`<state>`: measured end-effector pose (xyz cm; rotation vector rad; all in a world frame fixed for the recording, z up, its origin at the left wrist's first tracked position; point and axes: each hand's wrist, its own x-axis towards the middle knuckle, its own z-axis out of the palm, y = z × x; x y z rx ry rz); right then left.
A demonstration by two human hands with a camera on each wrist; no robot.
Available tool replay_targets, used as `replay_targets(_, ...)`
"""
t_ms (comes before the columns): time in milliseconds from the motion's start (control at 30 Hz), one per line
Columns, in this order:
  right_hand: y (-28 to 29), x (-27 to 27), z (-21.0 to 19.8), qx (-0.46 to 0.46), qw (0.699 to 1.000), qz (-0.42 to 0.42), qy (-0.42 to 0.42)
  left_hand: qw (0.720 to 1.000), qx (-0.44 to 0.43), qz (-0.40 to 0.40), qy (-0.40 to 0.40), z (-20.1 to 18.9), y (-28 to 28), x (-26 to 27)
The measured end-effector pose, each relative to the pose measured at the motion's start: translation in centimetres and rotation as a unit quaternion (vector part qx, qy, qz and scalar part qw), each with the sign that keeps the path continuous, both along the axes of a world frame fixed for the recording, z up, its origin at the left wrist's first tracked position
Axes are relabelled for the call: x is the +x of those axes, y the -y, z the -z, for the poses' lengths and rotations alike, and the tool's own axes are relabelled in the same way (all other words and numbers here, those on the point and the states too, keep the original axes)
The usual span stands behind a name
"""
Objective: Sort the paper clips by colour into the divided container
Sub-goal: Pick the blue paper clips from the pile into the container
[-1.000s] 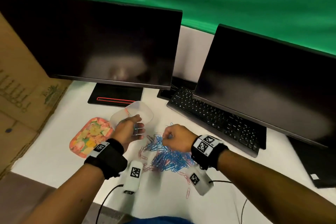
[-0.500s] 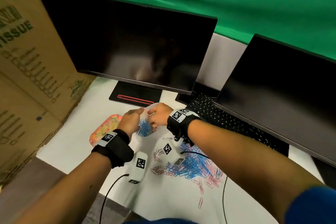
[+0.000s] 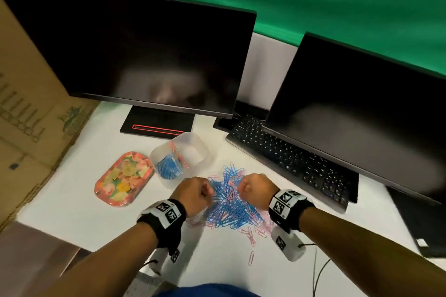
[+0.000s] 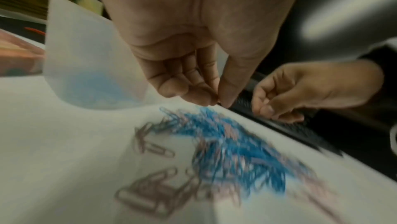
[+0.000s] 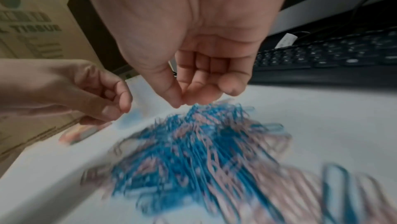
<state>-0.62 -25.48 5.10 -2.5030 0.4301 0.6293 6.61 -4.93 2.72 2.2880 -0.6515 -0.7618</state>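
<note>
A loose pile of blue and pink paper clips (image 3: 230,205) lies on the white table, blurred in both wrist views (image 4: 232,144) (image 5: 193,146). Behind it to the left stands the translucent divided container (image 3: 201,152), with blue clips (image 3: 169,167) in its left compartment and a few pink clips (image 3: 176,150) by the divider. My left hand (image 3: 205,194) (image 4: 217,101) hovers over the pile's left edge, thumb and fingertips pressed together, nothing seen between them. My right hand (image 3: 243,187) (image 5: 182,103) hovers over the pile's right side, its fingers curled to the thumb with nothing visible in them.
A floral tray (image 3: 124,178) lies left of the container. A black keyboard (image 3: 289,159) runs along the right, under a dark monitor (image 3: 362,108); another monitor (image 3: 135,55) stands behind. Cardboard boxes (image 3: 29,113) line the left. Cables (image 3: 316,270) trail at the front.
Both hands have come back from the container to just above the pile. The blue clips they held there now lie in the left compartment.
</note>
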Motion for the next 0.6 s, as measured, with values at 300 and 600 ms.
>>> replay_targets(300, -0.6, -5.3, 3.9, -0.028, 0.998, -0.044, 0.034, 0.968, 0.139, 0.177, 0.108, 3.4, 1.1, -3.2)
replay_targets(600, -2.2, -4.7, 5.2, -0.021, 0.998, -0.02, 0.063, 0.997, 0.045, 0.061, 0.035, 1.8, 0.3, -2.5)
